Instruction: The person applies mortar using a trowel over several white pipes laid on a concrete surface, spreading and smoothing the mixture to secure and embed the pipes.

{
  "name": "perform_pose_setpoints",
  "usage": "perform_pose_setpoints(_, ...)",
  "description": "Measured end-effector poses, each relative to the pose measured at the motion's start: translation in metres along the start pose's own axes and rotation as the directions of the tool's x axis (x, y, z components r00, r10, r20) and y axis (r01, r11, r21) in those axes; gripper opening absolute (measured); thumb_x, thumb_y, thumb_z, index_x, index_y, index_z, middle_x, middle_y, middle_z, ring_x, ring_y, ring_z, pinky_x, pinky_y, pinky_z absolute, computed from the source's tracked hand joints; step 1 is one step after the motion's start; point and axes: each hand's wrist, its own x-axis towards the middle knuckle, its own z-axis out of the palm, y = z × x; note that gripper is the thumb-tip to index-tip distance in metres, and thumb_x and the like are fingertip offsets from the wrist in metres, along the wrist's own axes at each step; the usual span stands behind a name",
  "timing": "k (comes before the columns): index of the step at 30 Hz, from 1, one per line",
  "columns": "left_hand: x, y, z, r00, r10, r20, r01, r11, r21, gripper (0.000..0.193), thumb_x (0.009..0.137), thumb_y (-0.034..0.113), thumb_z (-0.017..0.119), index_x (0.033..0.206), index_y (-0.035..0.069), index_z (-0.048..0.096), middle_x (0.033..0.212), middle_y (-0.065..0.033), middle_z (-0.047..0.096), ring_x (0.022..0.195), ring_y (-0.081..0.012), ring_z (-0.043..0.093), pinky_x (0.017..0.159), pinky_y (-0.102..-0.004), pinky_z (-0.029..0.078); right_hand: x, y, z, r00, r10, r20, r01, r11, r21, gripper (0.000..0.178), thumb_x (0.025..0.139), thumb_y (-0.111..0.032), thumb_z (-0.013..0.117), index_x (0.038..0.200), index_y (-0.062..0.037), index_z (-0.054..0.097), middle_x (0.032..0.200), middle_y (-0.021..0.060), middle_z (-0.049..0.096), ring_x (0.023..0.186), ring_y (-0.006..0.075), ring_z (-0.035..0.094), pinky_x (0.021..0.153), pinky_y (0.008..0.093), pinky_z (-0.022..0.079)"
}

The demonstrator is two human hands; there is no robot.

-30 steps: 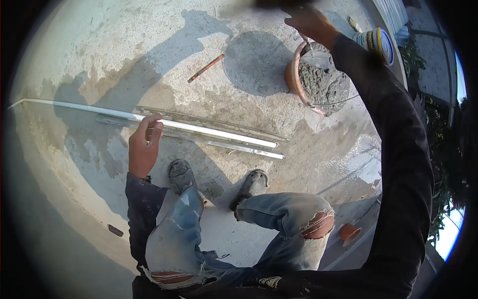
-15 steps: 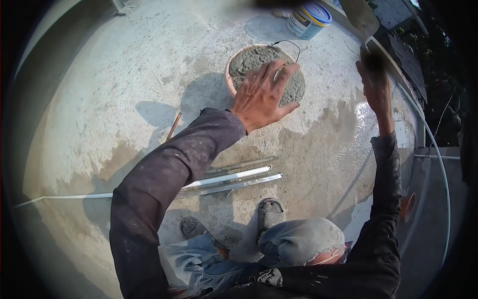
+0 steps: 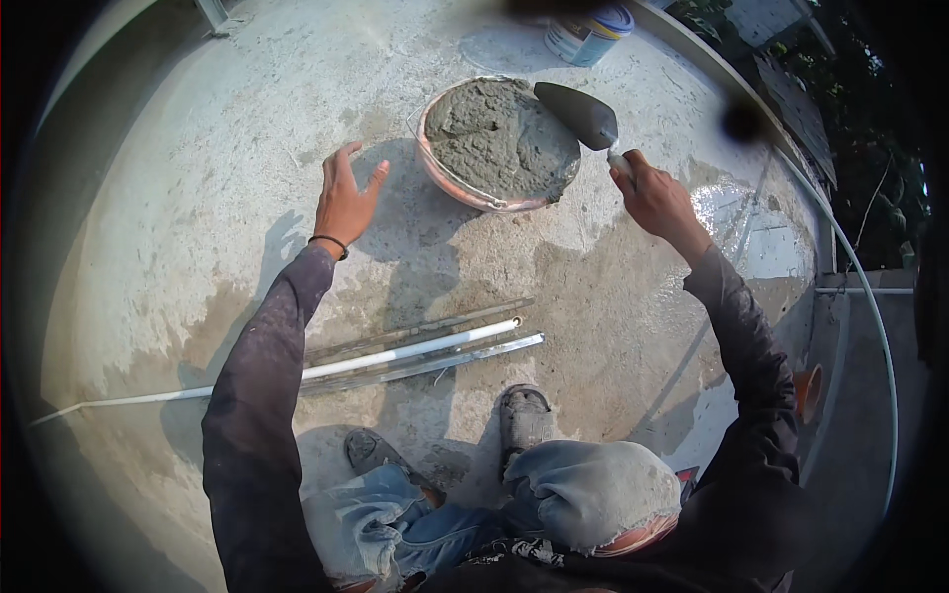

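My right hand [image 3: 664,206] is closed round the handle of a pointed trowel [image 3: 577,113]. The blade hangs over the right rim of an orange bucket [image 3: 450,182], its tip above the grey wet mortar [image 3: 494,136] that fills the bucket to the top. Left of the bucket and apart from it, my left hand [image 3: 348,205] is in the air with fingers spread and holds nothing; a dark band circles its wrist. The bucket's wire handle lies down along the near rim.
A white pipe [image 3: 410,350] lies on the concrete floor between a grey bar [image 3: 425,327] and a metal strip [image 3: 450,358], just beyond my feet. At the far side stands a blue-and-white paint pail [image 3: 583,44]. A pale hose [image 3: 874,316] curves along the right wall.
My left hand has come off the mortar and moved left of the bucket. My right hand has brought the trowel left and down toward the bucket. The wire handle has dropped to the near rim.
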Motion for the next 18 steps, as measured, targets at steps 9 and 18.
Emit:
perform_pose_setpoints(9, -0.194, -0.089, -0.147, 0.979, -0.125, 0.161, 0.102, 0.985, 0.142, 0.031, 0.103, 0.024, 0.060, 0.128, 0.006, 0.058, 0.128, -0.0152, 0.060, 0.121, -0.0383, 0.058, 0.102, -0.0437, 0.047, 0.004, -0.059, -0.009, 0.833, 0.343, 0.434, -0.484, 0.833, 0.270, 0.053, 0.107, -0.046, 0.046, 0.106, 0.0058, 0.057, 0.074, 0.0089, 0.058, 0.055, 0.0160, 0.060, 0.041, 0.0316, 0.046)
perform_pose_setpoints(18, -0.278, -0.120, -0.147, 0.977, -0.208, 0.046, 0.188, 0.944, 0.272, 0.036, 0.100, 0.021, 0.063, 0.133, 0.008, 0.055, 0.135, -0.0163, 0.056, 0.127, -0.0392, 0.052, 0.106, -0.0469, 0.043, 0.011, -0.056, 0.036, 0.809, 0.205, 0.551, -0.559, 0.560, 0.612, 0.052, 0.105, -0.049, 0.050, 0.112, 0.0016, 0.060, 0.084, 0.0031, 0.054, 0.056, 0.0083, 0.049, 0.041, 0.0249, 0.042)
